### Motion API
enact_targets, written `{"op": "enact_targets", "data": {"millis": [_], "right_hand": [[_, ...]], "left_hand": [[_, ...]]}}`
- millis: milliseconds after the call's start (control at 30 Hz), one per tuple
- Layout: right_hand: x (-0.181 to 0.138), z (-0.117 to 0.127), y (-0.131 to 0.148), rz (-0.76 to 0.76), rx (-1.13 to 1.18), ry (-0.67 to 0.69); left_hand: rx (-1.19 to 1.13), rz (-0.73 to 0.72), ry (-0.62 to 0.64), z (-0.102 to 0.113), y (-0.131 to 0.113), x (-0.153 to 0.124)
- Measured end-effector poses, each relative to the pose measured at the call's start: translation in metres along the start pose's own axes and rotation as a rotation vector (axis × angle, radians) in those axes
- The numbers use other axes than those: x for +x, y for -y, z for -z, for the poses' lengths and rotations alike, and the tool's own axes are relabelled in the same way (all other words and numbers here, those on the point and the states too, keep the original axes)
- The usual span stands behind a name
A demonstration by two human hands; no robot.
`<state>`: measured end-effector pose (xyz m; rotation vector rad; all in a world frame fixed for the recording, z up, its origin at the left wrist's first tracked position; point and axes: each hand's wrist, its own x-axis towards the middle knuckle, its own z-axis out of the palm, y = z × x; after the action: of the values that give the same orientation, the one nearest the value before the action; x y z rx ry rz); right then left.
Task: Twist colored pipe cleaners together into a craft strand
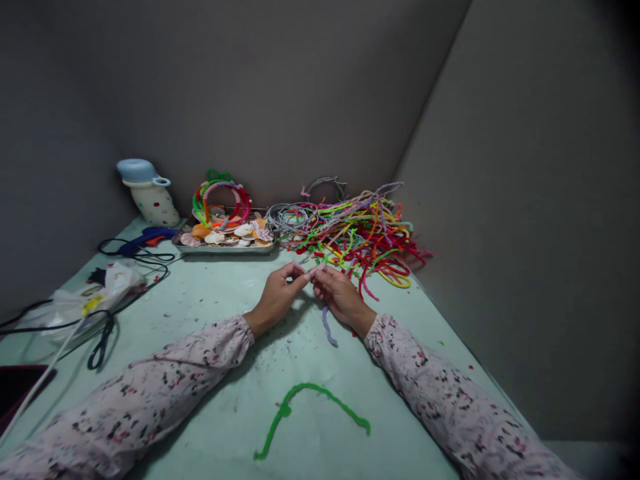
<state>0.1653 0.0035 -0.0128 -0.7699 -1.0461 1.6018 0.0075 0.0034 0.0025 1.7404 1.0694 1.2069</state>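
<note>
My left hand (278,293) and my right hand (344,298) meet over the middle of the table. Both are closed in a pinch on a pale pink pipe cleaner (317,269), seen only as a short bit between the fingertips. A lilac pipe cleaner (327,328) sticks out below my right hand; whether it joins the pinched piece I cannot tell. Nearer to me, a green pipe cleaner (320,387) lies in a bent arch on the table, with a small knob on its left part.
Behind my hands lies a tangled pile of colourful pipe cleaners (370,230), beside coiled grey wire (290,219). A metal tray (230,249) holds shells and colourful rings (203,193). At left are a bottle (155,202), black cable (103,343) and a plastic bag (120,283). Walls (525,220) border the table.
</note>
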Motion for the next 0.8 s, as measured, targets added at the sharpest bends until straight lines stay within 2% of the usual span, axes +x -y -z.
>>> {"op": "enact_targets", "data": {"millis": [367,800], "right_hand": [[-0.0012,-0.0024,0.0015,-0.007,-0.025,-0.013],[0.0,-0.0016,-0.0016,0.007,-0.089,-0.016]], "left_hand": [[-0.002,-0.014,0.004,-0.0009,-0.0028,0.0002],[0.002,0.053,0.01,-0.001,0.0014,0.0013]]}}
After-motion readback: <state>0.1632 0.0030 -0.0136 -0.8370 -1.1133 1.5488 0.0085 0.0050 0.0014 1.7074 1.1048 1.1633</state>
